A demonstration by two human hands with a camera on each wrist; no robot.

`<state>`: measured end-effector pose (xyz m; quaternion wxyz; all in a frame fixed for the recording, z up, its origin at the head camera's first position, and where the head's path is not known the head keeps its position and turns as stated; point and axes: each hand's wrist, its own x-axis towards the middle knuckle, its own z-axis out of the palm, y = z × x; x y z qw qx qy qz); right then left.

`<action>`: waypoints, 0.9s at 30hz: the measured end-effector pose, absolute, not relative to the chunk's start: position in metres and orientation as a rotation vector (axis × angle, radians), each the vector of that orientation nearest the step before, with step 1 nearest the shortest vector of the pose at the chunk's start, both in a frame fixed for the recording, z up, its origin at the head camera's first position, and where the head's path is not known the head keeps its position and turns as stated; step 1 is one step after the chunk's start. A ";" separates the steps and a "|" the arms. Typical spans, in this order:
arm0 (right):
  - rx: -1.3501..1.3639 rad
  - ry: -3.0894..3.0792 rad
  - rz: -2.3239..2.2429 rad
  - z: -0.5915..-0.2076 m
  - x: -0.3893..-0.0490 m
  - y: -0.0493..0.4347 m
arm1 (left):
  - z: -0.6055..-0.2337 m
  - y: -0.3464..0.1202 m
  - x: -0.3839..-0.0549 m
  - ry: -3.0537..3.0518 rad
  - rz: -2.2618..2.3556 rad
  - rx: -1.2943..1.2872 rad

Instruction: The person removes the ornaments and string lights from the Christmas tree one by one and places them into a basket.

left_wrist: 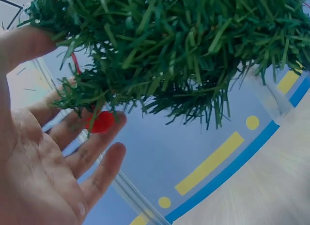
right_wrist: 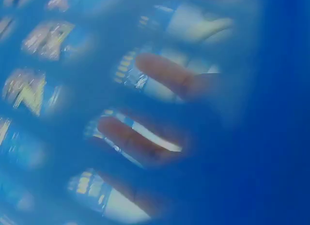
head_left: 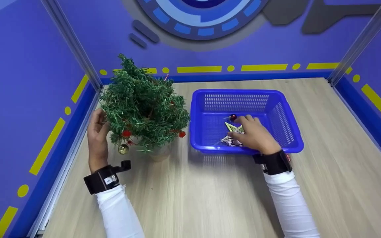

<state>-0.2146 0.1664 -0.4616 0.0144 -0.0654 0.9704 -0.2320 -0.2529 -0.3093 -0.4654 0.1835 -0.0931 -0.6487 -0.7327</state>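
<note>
A small green artificial Christmas tree (head_left: 144, 109) stands at the left in the head view, hung with ornaments. My left hand (head_left: 98, 135) is at its left side, fingers loosely bent among the outer branches (left_wrist: 160, 55). A red ornament (left_wrist: 101, 122) hangs in front of those fingers in the left wrist view. My right hand (head_left: 251, 134) reaches into a blue plastic basket (head_left: 198, 150), thumb and fingers apart over a yellow-green star (head_left: 229, 126) and pinkish glittery ornaments (head_left: 232, 140). In the right wrist view, the basket's slotted wall (right_wrist: 223, 176) hides most of that hand.
A dark red bauble (head_left: 232, 117) lies in the basket beyond the right hand. From the tree's lower front hangs a gold bauble (head_left: 123, 149), near red ornaments (head_left: 126, 133). Blue panels (head_left: 21, 82) with yellow marks border the wooden table (head_left: 190, 198) behind and on both sides.
</note>
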 end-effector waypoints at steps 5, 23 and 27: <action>-0.415 3.008 -0.893 -0.449 -0.206 0.147 | -0.465 -0.309 -0.254 -1.836 -2.025 -0.207; -0.861 2.962 -0.882 -0.452 -0.191 0.096 | -0.466 -0.313 -0.252 -1.706 -2.040 -0.308; -0.943 3.021 -0.919 -0.451 -0.186 0.084 | -0.465 -0.313 -0.250 -1.629 -2.086 -0.385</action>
